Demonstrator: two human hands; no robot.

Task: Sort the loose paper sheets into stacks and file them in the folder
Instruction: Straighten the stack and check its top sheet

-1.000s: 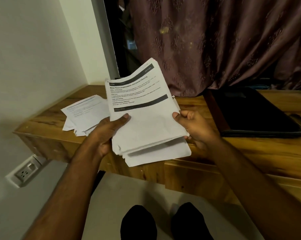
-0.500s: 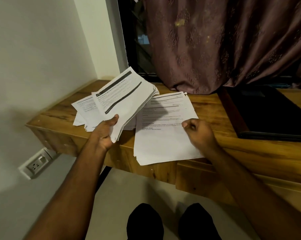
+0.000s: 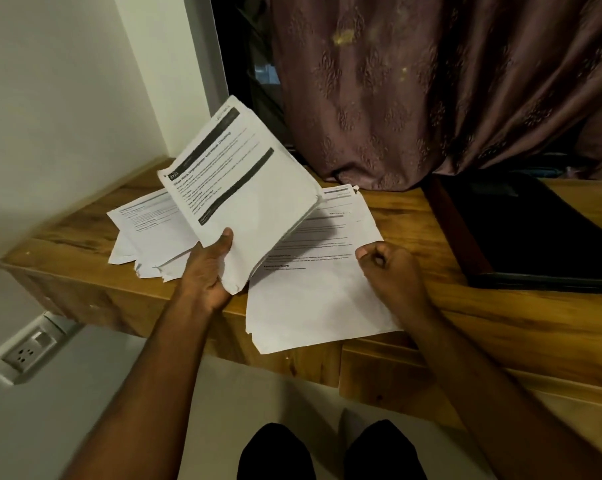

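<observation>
My left hand (image 3: 209, 271) grips a thick bundle of printed sheets (image 3: 244, 188) by its lower edge and holds it tilted up above the wooden desk (image 3: 500, 317). Right of it a small stack of sheets (image 3: 313, 292) lies flat on the desk, its lower edge hanging over the front. My right hand (image 3: 393, 271) rests on that stack's right edge with the fingers curled in. Another loose pile of sheets (image 3: 147, 233) lies at the desk's left end, partly behind the bundle. The dark folder (image 3: 528, 230) lies closed at the right.
A brown patterned curtain (image 3: 431, 91) hangs over the back of the desk. A white wall (image 3: 50, 116) bounds the left side, with a power socket (image 3: 29, 351) below the desk. My feet (image 3: 327, 452) show on the pale floor.
One second ago both hands held the whole bundle. The right hand has set the lower sheets down on the desk, and the left hand has carried the remaining bundle up and to the left.
</observation>
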